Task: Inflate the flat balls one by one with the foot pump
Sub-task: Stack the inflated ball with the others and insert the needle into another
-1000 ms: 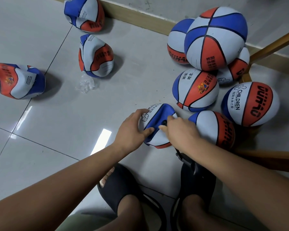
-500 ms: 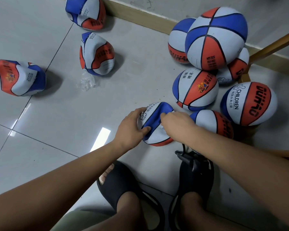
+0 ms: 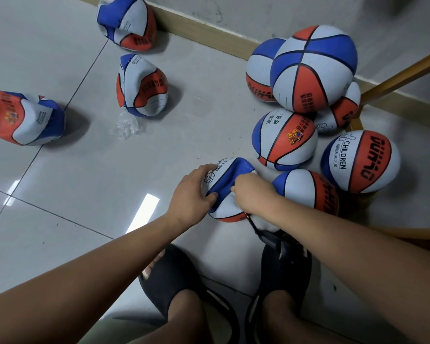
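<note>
A creased, partly flat blue, white and red ball [image 3: 223, 204] lies on the tiled floor in front of my feet. My left hand [image 3: 191, 192] grips its left side, thumb on the blue panel. My right hand [image 3: 255, 192] has its fingers curled on top of the ball, pinching the pump nozzle, which is hidden under them. A thin black hose [image 3: 251, 224] runs from that hand down to the black foot pump [image 3: 278, 244], which sits under my right slipper [image 3: 286, 274]. Three more flat balls lie at the left [image 3: 25, 117], the middle [image 3: 142, 85] and the back by the wall [image 3: 127, 21].
Several inflated balls are piled at the right: a top one [image 3: 313, 68], one with a cartoon print [image 3: 283, 140], one marked CHILDREN [image 3: 360, 160] and one touching my right wrist [image 3: 308, 192]. A crumpled clear wrapper [image 3: 126, 125] lies on the floor. Wooden furniture legs [image 3: 402, 75] cross the right corner.
My right hand has slid a little over the ball's top, covering the black nozzle that showed at its fingertips. My left hand keeps its grip and the ball has barely shifted.
</note>
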The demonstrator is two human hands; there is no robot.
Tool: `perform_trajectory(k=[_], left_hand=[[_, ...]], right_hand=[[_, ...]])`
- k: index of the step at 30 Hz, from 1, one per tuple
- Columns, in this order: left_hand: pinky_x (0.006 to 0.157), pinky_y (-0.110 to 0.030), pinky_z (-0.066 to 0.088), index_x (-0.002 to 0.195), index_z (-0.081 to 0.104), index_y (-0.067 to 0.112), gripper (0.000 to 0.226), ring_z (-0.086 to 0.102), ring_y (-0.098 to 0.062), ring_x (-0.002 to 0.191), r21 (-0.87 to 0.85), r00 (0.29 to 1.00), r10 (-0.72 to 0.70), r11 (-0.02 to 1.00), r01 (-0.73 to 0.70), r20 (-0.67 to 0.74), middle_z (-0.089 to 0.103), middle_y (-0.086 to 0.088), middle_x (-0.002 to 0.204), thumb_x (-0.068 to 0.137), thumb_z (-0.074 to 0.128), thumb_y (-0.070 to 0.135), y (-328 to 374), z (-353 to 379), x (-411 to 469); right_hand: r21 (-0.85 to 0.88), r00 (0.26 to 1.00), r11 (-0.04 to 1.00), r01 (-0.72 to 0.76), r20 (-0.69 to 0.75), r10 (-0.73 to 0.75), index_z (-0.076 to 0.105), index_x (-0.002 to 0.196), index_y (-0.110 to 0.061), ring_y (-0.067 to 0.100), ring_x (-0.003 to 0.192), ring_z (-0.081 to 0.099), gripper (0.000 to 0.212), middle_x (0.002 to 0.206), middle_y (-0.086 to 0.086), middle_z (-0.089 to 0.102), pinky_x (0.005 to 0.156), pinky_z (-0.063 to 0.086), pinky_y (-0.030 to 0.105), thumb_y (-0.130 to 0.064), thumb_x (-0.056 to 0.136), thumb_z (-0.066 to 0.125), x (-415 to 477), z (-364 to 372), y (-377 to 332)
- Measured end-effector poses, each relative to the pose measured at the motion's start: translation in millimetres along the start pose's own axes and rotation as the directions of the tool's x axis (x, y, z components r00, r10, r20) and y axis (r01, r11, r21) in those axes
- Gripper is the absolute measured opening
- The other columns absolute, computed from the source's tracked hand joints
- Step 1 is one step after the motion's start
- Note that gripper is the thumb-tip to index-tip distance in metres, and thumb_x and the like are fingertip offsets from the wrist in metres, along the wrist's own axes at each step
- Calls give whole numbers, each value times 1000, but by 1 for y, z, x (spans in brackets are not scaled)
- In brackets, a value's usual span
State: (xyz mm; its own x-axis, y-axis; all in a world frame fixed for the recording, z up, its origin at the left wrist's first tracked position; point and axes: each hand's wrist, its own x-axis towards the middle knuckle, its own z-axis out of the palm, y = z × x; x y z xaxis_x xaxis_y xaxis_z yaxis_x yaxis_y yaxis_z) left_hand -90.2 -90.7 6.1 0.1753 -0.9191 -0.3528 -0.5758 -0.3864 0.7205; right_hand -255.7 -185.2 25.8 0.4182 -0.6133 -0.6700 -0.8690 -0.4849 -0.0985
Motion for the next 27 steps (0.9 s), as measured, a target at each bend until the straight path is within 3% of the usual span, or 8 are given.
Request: perform_trajectory(k=[1, 2, 5, 7, 11, 15, 21, 27], left_hand=[[108, -40, 48, 150, 48, 37, 70, 56, -18, 127, -2, 1000, -4, 1000, 4, 3, 62, 14, 139, 85, 71, 24, -1, -2, 1], [108, -40, 48, 150, 49, 37, 69, 56, -17, 127, -1, 1000, -10, 1000, 10, 6, 62, 15, 139, 86, 72, 23, -2, -4, 3], [107, -39, 48, 150, 49, 36, 69, 57, -17, 127, 9, 1000, -20, 1000, 20, 13, 63, 14, 138, 87, 74, 21, -3, -7, 6], [106, -39, 48, 150, 49, 36, 69, 56, -17, 126, 7, 1000, -13, 1000, 13, 16, 63, 14, 137, 87, 74, 20, -2, -7, 6], [103, -30, 47, 149, 49, 37, 72, 60, -11, 124, -39, 1000, -11, 999, 11, 12, 67, 13, 136, 86, 75, 14, 1, -17, 13], [101, -34, 52, 152, 45, 41, 81, 65, -11, 104, -79, 1000, -3, 997, 2, -9, 67, 17, 137, 82, 73, 10, 4, -34, 25], [106, -42, 55, 152, 46, 42, 79, 54, 2, 131, -162, 998, -43, 986, 34, -52, 63, 16, 141, 84, 79, 21, 4, -41, 22], [107, -39, 52, 139, 60, 34, 51, 56, -2, 124, -92, 997, 25, 995, -32, -70, 62, 22, 134, 91, 75, 22, 35, -57, 1]], right_hand=[[72, 997, 995, -64, -25, 66, 58, 111, -14, 30, 108, 67, 11, 110, 8, 67, 74, 43, 34, -12, 107, 49, -4, -7, -4], [-42, 998, 998, -51, -45, 49, 58, 118, -12, 29, 110, 68, 17, 115, 8, 69, 73, 41, 34, -8, 105, 48, -5, -7, -3], [-125, 997, 992, -8, -74, -1, 54, 126, -8, 28, 106, 71, 24, 118, 7, 72, 70, 39, 34, -7, 103, 49, -15, -9, -3], [-35, 996, 998, -56, -77, 53, 57, 127, -9, 29, 109, 70, 21, 119, 9, 72, 72, 40, 34, -16, 110, 47, -13, -4, -4], [86, 991, 995, -57, -119, 67, 63, 120, -12, 33, 105, 68, 33, 113, 13, 70, 71, 39, 34, -36, 116, 41, -10, -4, -7], [247, 993, 969, -27, -105, 55, 51, 107, -16, 35, 94, 60, 33, 101, 12, 59, 70, 38, 38, -46, 115, 39, -10, -4, -2], [467, 978, 884, 2, -183, 95, 51, 88, -17, 32, 80, 62, 35, 78, 5, 65, 72, 56, 47, -46, 107, 53, -45, -6, 22], [653, 956, 758, -9, -218, 199, 52, 77, -21, 11, 60, 47, 39, 60, -6, 50, 60, 38, 34, -47, 105, 62, -101, -5, 47]])
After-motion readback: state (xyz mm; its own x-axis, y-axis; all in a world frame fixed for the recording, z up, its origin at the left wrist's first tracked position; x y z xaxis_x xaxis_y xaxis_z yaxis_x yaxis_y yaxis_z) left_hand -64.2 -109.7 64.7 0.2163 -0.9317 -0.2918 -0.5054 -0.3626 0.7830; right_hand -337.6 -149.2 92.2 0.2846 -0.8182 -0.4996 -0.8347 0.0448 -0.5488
